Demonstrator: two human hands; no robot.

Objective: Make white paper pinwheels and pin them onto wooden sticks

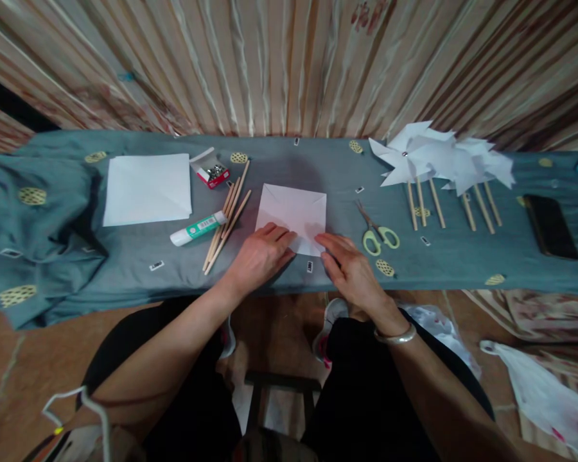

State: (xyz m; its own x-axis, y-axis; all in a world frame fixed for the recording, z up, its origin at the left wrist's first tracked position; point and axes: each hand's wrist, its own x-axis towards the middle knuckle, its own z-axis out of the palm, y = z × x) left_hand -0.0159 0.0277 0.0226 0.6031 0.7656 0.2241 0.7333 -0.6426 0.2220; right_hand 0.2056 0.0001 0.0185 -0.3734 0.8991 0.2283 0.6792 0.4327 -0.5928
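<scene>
A white square sheet of paper [291, 206] with crease lines near its upper corners lies on the cloth in front of me. My left hand [264, 255] rests on its lower left part, fingers stretched and pressing down. At the lower right edge, the fingertips of my right hand [349, 263] touch the paper, with the thumb apart from the fingers. Green-handled scissors [376, 234] lie just right of that hand. Left of the paper are several wooden sticks [228, 221] and a glue stick [198, 228].
A stack of white paper [148, 189] and an open small box of metal pins [210, 169] sit at the left. Several white paper pinwheels [443, 157] on sticks lie at the right, near a black phone [551, 226]. Bunched cloth [43, 231] covers the table's left end.
</scene>
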